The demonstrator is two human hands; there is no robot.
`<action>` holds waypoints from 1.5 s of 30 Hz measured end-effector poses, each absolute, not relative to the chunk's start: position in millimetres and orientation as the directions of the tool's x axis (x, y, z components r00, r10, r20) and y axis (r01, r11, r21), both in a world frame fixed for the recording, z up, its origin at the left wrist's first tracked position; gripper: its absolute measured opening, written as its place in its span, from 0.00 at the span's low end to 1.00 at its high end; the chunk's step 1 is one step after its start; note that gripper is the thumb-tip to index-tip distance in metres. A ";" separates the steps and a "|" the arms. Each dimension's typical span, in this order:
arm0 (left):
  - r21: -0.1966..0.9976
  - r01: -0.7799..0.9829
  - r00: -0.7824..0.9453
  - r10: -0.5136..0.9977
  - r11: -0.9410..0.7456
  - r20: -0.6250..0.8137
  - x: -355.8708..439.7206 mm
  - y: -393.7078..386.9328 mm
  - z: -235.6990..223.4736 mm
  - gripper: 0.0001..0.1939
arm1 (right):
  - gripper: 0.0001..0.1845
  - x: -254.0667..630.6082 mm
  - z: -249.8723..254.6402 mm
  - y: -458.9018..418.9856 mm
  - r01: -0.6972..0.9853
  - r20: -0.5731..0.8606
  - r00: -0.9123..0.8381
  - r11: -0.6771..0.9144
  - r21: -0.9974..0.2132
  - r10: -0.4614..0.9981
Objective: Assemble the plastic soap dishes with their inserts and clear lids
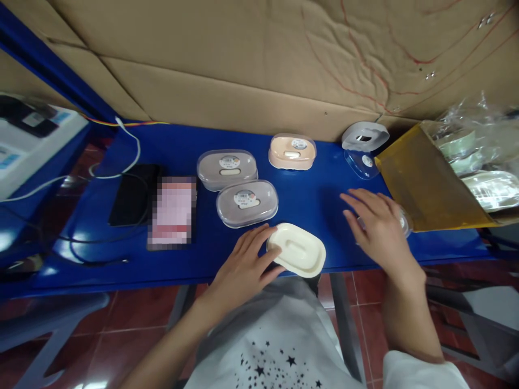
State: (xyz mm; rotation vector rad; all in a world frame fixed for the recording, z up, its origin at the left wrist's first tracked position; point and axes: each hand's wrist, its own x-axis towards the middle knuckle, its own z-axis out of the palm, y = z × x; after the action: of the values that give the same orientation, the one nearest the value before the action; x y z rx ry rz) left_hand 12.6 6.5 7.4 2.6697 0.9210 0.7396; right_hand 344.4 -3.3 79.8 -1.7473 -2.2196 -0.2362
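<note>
My left hand (249, 259) grips the left end of a shallow cream plastic dish (304, 253) with rounded ends and a raised middle, at the table's front edge. Fingers rest along its rim; the thumb is lower down. My right hand (377, 227) hovers with fingers spread, partly covering a clear plastic lid (405, 222). Whether it touches that lid I cannot tell. Beyond the dish sit two greyish oval boxes with clear lids, a nearer one (247, 208) and a farther one (221, 175), both labelled. A peach lidded box (286, 156) stands behind them.
At right, an open cardboard box (433, 183) holds plastic-wrapped pale dishes (492, 190). A light grey box part (360, 135) and another clear labelled lid (362, 165) lie near the back. A phone (172, 210), a black case (132, 200) and cables occupy the blue table's left side.
</note>
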 end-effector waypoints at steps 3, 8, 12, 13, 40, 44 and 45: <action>0.368 0.509 0.664 0.627 -0.778 0.408 11.3 6.0 7.4 0.11 | 0.24 380.7 72.5 -16.3 1.000 0.377 -0.002 0.010 -0.018 0.926; 0.386 0.498 0.660 0.628 -0.777 0.413 11.0 6.3 5.9 0.11 | 0.26 418.9 51.3 -10.8 0.991 0.334 0.127 -0.108 -0.074 0.934; 0.377 0.511 0.648 0.635 -0.772 0.421 12.2 5.5 4.7 0.12 | 0.25 427.1 67.7 38.5 0.989 0.336 0.142 -0.147 -0.010 0.931; 0.379 0.508 0.651 0.633 -0.773 0.418 12.5 5.3 4.8 0.13 | 0.25 426.5 75.9 55.5 0.991 0.315 0.122 -0.131 0.008 0.941; 0.503 0.448 0.670 0.650 -0.739 0.358 8.5 5.0 6.4 0.22 | 0.14 306.0 55.1 25.2 0.849 0.168 -0.526 0.527 0.044 0.834; 0.509 0.452 0.671 0.655 -0.732 0.346 8.3 4.6 6.7 0.25 | 0.18 327.8 40.8 20.0 0.825 0.242 -0.506 0.546 -0.142 0.828; 0.508 0.457 0.669 0.659 -0.730 0.344 8.6 4.4 6.3 0.26 | 0.18 332.2 41.5 18.9 0.833 0.280 -0.479 0.531 -0.152 0.832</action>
State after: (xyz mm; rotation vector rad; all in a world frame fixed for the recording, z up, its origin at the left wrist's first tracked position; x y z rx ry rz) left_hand 8.6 4.4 6.3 2.5051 0.8765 0.7307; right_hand 332.2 18.9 41.5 -1.3816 -2.4548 -0.0066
